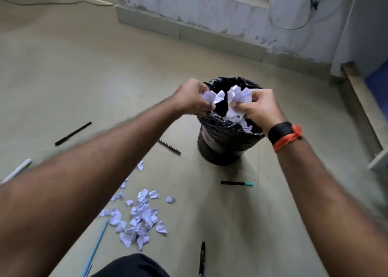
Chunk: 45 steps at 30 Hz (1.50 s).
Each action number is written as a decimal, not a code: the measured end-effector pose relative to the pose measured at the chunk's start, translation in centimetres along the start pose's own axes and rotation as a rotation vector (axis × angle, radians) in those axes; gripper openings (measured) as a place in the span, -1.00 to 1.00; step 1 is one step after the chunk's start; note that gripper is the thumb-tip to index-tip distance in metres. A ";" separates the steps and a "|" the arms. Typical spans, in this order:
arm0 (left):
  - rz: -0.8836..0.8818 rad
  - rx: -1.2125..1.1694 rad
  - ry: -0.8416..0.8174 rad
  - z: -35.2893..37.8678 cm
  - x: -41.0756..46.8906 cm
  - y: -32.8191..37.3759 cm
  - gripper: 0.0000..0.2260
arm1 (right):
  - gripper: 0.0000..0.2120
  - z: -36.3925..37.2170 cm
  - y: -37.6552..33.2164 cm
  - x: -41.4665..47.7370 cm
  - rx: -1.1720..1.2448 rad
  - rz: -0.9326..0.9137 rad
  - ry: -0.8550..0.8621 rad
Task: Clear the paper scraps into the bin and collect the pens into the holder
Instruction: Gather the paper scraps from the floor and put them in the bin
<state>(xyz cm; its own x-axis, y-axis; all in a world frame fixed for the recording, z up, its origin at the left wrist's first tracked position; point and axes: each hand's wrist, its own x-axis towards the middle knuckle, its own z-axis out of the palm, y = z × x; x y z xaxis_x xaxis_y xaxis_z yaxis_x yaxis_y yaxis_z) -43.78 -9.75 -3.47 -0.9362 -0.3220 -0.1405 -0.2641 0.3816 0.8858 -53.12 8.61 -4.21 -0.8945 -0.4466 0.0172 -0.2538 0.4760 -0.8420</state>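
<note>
A bin [220,146] lined with a black bag stands on the floor ahead of me. Both hands are over its mouth. My left hand [191,98] grips a bunch of white paper scraps [210,97]. My right hand [260,109] grips a second bunch of scraps [237,100], and some lie inside the bag. A pile of scraps [139,220] remains on the floor near my knee. Pens lie scattered: a black pen [73,133] at left, a dark pen [169,147] beside the bin, a teal-tipped pen [236,183], a black pen [202,258] and a light blue pen [96,247] near me.
A white pen [16,170] lies at the far left edge. A wall with a tiled skirting [189,31] runs behind the bin, with a cable along it. A wooden frame [361,109] stands at the right. My dark-clothed knee [130,266] is at the bottom.
</note>
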 end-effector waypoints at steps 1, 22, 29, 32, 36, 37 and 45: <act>-0.005 0.042 -0.004 0.6 0.8 0.8 -0.82 | -0.56 -0.6 0.3 0.7 -0.029 0.028 0.019; 0.011 -0.347 0.166 4.1 3.1 2.5 -0.69 | -0.91 0.6 -1.7 -3.8 0.130 0.047 0.301; 0.066 -0.253 0.173 0.2 0.2 -0.2 -0.82 | -0.97 2.7 -1.5 -7.6 0.122 0.002 0.338; 0.018 -0.120 0.102 -2.0 -3.3 -3.6 -0.85 | -0.95 5.5 -1.0 -8.7 0.096 -0.011 0.199; -0.151 -0.051 0.103 -4.0 -8.1 -10.2 -0.81 | -0.94 11.8 0.6 -10.8 0.036 0.061 -0.068; -0.190 -0.028 0.111 -4.3 -9.1 -12.0 -0.81 | -0.92 13.4 1.3 -11.2 -0.015 0.070 -0.132; -0.461 0.381 0.065 -4.1 -17.1 -25.3 -0.81 | 0.01 20.7 8.9 -17.6 -0.438 0.168 -0.707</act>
<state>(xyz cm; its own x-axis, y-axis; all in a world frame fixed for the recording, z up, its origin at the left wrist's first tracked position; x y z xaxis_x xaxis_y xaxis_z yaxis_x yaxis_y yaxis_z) -20.20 -17.41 -21.66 -0.6928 -0.5755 -0.4345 -0.7150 0.4698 0.5177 -32.03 5.06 -23.18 -0.5296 -0.6426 -0.5537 -0.3878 0.7640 -0.5157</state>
